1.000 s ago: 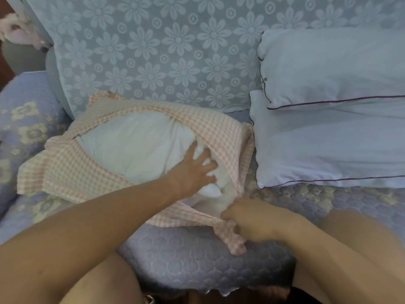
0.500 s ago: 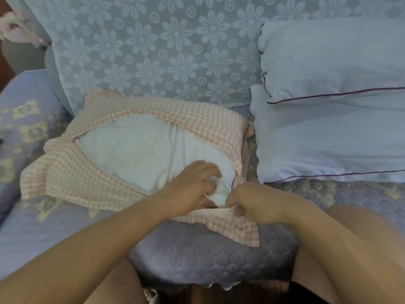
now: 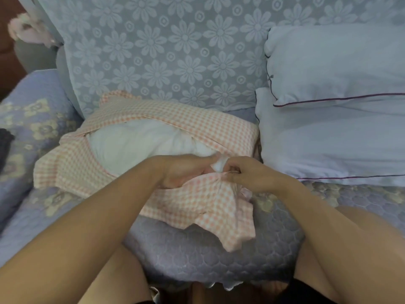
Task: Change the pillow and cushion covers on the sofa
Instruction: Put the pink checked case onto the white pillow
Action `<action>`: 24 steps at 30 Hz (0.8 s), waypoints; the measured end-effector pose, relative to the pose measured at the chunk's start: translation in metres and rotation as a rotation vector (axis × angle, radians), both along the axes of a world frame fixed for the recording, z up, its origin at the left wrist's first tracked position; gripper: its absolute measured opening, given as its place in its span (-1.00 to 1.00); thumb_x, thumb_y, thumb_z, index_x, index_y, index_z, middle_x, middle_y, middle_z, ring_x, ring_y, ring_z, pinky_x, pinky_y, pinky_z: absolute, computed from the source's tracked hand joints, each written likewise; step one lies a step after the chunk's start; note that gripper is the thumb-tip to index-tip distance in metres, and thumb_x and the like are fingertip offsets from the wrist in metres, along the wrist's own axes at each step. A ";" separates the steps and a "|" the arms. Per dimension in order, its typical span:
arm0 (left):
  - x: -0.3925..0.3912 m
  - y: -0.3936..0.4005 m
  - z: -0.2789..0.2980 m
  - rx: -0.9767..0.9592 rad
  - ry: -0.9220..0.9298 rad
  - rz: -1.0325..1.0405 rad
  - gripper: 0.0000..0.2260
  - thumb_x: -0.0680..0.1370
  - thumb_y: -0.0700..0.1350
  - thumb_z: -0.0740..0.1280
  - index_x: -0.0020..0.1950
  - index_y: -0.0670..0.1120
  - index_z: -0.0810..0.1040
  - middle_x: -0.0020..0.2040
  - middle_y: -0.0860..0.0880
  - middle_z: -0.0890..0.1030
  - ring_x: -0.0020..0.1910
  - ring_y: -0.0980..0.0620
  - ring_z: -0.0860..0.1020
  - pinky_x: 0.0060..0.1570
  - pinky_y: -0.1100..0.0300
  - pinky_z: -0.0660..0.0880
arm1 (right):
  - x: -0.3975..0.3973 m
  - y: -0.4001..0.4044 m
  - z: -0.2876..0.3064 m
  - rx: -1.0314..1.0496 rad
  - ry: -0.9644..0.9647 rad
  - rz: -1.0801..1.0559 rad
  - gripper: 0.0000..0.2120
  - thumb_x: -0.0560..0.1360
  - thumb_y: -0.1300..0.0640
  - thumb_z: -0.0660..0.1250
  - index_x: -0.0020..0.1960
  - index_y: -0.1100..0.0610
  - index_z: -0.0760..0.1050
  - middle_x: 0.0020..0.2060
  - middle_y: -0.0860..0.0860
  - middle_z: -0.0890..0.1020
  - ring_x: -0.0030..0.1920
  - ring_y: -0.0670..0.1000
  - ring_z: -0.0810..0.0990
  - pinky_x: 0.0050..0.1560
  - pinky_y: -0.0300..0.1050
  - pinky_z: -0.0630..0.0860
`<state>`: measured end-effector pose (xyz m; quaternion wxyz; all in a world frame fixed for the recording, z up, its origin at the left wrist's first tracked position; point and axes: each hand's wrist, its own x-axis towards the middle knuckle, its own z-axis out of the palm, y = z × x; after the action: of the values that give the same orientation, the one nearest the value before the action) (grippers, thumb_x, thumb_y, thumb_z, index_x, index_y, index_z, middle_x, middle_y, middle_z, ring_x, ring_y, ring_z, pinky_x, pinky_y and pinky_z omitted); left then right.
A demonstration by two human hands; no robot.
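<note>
A white pillow (image 3: 140,143) lies on the sofa seat, partly wrapped in a pink-and-white checked cover (image 3: 197,128) whose opening gapes toward me. My left hand (image 3: 186,170) grips the pillow's near right corner, partly under the cover's edge. My right hand (image 3: 247,174) pinches the checked cover's edge at that same corner, right beside the left hand. A loose flap of the cover (image 3: 221,213) hangs toward the seat's front edge.
Two pale blue pillows with dark piping, upper (image 3: 337,62) and lower (image 3: 328,139), are stacked at the right. A flower-patterned back cushion (image 3: 164,51) stands behind. The quilted purple seat (image 3: 197,255) and armrest (image 3: 26,119) surround the work. My knees sit at the bottom.
My left hand went from lying flat on the white pillow to gripping its near right corner. My right hand moved up to the corner with the cover edge; the flap hangs lower.
</note>
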<state>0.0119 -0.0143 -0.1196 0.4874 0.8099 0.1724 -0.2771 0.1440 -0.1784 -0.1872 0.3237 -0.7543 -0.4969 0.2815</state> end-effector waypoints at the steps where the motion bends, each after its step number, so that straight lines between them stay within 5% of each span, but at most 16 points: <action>1: -0.002 0.002 0.003 0.157 -0.004 -0.125 -0.55 0.57 0.35 0.18 0.02 0.02 0.62 -0.07 0.15 0.63 -0.16 0.26 0.55 -0.10 0.32 0.44 | 0.001 -0.002 -0.001 -0.005 0.017 0.000 -0.91 0.56 0.06 0.41 -0.06 0.07 0.60 -0.25 -0.13 0.58 -0.26 -0.26 0.48 -0.16 -0.30 0.38; 4: -0.026 0.014 0.015 0.572 0.022 -0.379 -0.55 0.59 0.37 0.19 -0.28 0.05 0.44 -0.36 0.16 0.45 -0.39 0.18 0.40 -0.28 0.19 0.31 | -0.001 -0.008 0.000 -0.035 0.116 0.013 -0.72 0.55 -0.07 0.40 -0.26 0.06 0.55 -0.36 -0.12 0.50 -0.34 -0.20 0.42 -0.28 -0.36 0.33; 9: -0.100 0.075 0.029 0.874 0.209 -0.382 -0.70 0.66 0.12 0.19 -0.06 -0.03 0.58 -0.09 0.05 0.60 -0.12 -0.01 0.54 0.01 0.03 0.49 | 0.001 -0.011 0.002 -0.111 0.140 0.039 -0.61 0.56 -0.10 0.37 -0.37 0.00 0.40 -0.40 -0.14 0.41 -0.37 -0.18 0.37 -0.29 -0.31 0.29; 10: -0.113 0.086 0.032 0.979 0.137 -0.312 -0.73 0.66 0.13 0.17 0.00 0.03 0.59 -0.04 0.08 0.60 -0.05 0.00 0.56 0.04 0.05 0.49 | 0.000 -0.011 0.003 -0.128 0.115 0.045 -0.63 0.55 -0.11 0.38 -0.35 0.00 0.42 -0.40 -0.16 0.43 -0.36 -0.18 0.39 -0.26 -0.30 0.30; 13: -0.143 0.113 0.032 1.197 -0.484 -0.124 -0.66 0.57 0.23 0.10 -0.12 0.11 0.59 -0.18 0.15 0.50 -0.12 0.01 0.49 -0.10 0.02 0.40 | -0.018 -0.003 0.016 0.042 -0.043 -0.015 -0.82 0.54 -0.04 0.41 -0.22 -0.07 0.53 -0.25 -0.19 0.56 -0.23 -0.18 0.51 -0.13 -0.23 0.40; 14: -0.150 0.113 0.032 1.204 -0.605 -0.129 -0.66 0.56 0.23 0.12 -0.10 0.11 0.62 -0.16 0.17 0.49 -0.10 0.04 0.46 -0.06 0.02 0.37 | -0.029 0.007 0.029 0.204 -0.062 -0.029 -0.93 0.56 0.05 0.40 -0.10 -0.08 0.59 -0.11 -0.16 0.59 -0.11 -0.18 0.54 -0.04 -0.24 0.44; 17: -0.165 0.106 0.023 1.109 -0.621 -0.240 -0.69 0.59 0.21 0.15 0.03 0.15 0.66 0.04 0.20 0.52 0.10 0.09 0.46 0.14 0.02 0.34 | -0.058 0.063 0.076 0.473 -0.281 0.159 -0.68 0.60 0.17 0.34 0.32 -0.05 0.54 0.37 -0.03 0.45 0.35 -0.06 0.41 0.37 -0.20 0.32; 19: -0.175 0.104 0.021 1.051 -0.556 -0.325 -0.70 0.63 0.21 0.13 0.04 0.18 0.64 0.08 0.24 0.56 0.15 0.15 0.51 0.33 -0.02 0.32 | -0.072 0.115 0.088 0.342 -0.626 0.326 -0.51 0.61 -0.04 0.31 0.52 -0.12 0.32 0.58 0.00 0.17 0.56 0.10 0.10 0.54 0.04 0.07; 21: -0.185 0.097 0.026 0.999 -0.501 -0.365 -0.75 0.67 0.18 0.11 0.02 0.22 0.58 0.00 0.28 0.58 0.08 0.31 0.50 0.50 -0.03 0.19 | -0.086 0.154 0.071 0.049 -0.870 0.452 -0.37 0.60 -0.33 0.06 0.61 -0.18 0.03 0.63 -0.03 -0.11 0.60 0.14 -0.19 0.56 0.18 -0.18; 23: -0.196 0.089 0.034 0.977 -0.510 -0.396 -0.74 0.70 0.17 0.11 -0.04 0.21 0.54 -0.12 0.28 0.55 -0.07 0.34 0.48 0.55 0.04 0.13 | -0.108 0.162 0.038 -0.179 -0.848 0.599 -0.22 0.51 -0.46 -0.29 0.63 -0.12 -0.09 0.62 0.00 -0.18 0.60 0.16 -0.26 0.54 0.22 -0.29; 24: -0.198 0.084 0.039 0.973 -0.554 -0.417 -0.72 0.71 0.17 0.10 -0.07 0.18 0.54 -0.14 0.25 0.56 -0.10 0.31 0.50 0.54 0.06 0.15 | -0.120 0.156 0.022 -0.249 -0.750 0.643 -0.25 0.55 -0.41 -0.29 0.63 -0.07 -0.07 0.62 0.03 -0.15 0.60 0.16 -0.24 0.54 0.20 -0.30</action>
<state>-0.1857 0.0694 -0.0807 0.0223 0.9990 -0.0167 -0.0344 0.0237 -0.0228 -0.1654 -0.0722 -0.6452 -0.7487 0.1337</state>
